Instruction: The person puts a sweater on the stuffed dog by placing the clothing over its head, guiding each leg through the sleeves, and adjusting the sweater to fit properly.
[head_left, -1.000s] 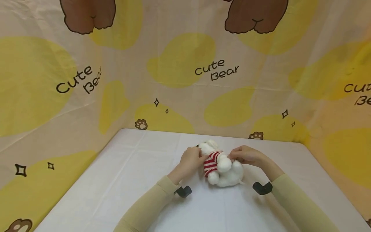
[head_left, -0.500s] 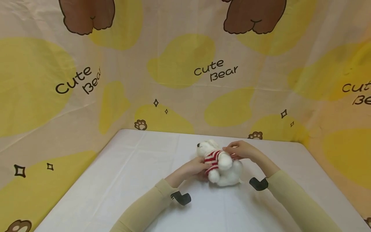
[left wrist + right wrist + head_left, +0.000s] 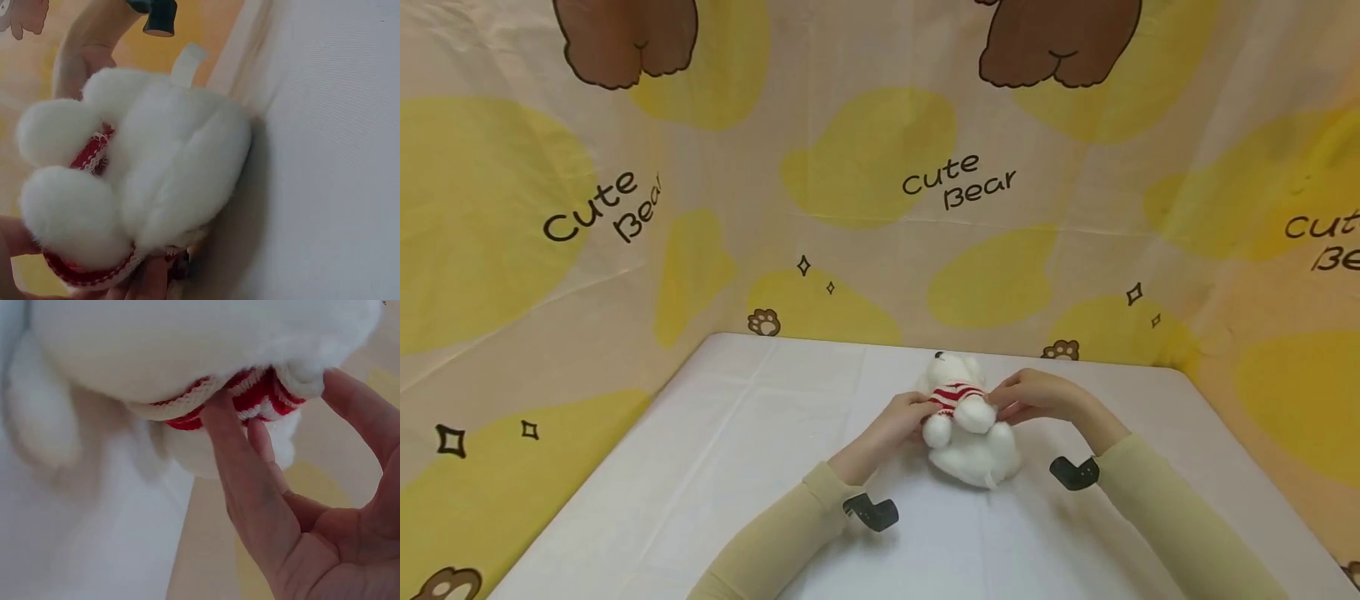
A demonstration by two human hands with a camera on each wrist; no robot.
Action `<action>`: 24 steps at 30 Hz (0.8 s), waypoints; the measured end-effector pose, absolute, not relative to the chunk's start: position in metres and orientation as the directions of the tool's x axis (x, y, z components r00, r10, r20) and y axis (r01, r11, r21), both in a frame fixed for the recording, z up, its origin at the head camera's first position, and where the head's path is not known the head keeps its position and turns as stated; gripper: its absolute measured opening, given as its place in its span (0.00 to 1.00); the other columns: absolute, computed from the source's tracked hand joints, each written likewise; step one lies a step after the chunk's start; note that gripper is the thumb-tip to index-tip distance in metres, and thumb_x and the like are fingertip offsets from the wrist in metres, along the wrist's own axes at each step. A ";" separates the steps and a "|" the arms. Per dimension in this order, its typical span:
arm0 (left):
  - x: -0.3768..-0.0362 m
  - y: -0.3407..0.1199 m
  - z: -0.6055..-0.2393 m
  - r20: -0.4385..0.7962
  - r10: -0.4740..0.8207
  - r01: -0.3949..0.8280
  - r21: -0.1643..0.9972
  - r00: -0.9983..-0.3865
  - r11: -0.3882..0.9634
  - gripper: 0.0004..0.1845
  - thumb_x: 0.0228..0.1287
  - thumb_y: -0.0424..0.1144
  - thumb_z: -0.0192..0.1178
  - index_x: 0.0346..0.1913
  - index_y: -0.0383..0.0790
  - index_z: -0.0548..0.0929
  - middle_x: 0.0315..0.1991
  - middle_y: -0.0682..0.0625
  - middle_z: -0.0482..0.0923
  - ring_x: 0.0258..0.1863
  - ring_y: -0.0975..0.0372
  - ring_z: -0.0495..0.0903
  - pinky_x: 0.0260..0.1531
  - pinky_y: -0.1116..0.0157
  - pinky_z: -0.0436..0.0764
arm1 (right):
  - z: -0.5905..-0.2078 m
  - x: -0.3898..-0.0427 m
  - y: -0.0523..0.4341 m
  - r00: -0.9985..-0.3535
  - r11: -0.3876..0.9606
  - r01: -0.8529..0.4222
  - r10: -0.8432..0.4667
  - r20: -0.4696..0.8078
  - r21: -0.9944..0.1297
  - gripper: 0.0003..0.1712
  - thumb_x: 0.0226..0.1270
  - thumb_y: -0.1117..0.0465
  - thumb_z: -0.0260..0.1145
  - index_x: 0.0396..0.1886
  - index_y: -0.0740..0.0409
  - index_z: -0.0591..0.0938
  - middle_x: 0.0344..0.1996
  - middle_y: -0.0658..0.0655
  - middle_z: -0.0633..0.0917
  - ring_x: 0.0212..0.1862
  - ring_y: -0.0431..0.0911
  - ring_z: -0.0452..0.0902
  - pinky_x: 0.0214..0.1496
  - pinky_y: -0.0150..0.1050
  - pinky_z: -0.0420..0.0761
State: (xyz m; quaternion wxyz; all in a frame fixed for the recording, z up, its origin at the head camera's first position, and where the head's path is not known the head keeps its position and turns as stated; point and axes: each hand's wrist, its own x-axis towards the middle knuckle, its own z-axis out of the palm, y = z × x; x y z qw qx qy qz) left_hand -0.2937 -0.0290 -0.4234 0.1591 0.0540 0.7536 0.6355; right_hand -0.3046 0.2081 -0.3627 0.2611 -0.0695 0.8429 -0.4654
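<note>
The bear (image 3: 967, 429) now lies on its back on the table (image 3: 715, 467), head away from the person; before, it lay on its side. The left hand (image 3: 897, 423) pinches the sweater (image 3: 956, 395) hem at one side, and the right hand (image 3: 1033, 395) pinches it at the other side, so the sweater sits higher on the chest than before.

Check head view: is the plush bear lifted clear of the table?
No, the plush bear sits on the white table, held at its striped sweater by both hands.
</note>
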 end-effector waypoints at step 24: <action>-0.281 -0.014 -0.396 0.179 0.354 0.335 0.828 -0.918 0.450 0.11 0.58 0.50 0.64 0.36 0.47 0.82 0.32 0.57 0.82 0.33 0.69 0.77 0.36 0.70 0.75 | -0.442 -0.275 0.212 -0.838 0.281 0.202 -0.446 -0.314 -0.938 0.10 0.57 0.70 0.60 0.39 0.69 0.79 0.29 0.49 0.80 0.33 0.38 0.75 0.37 0.30 0.79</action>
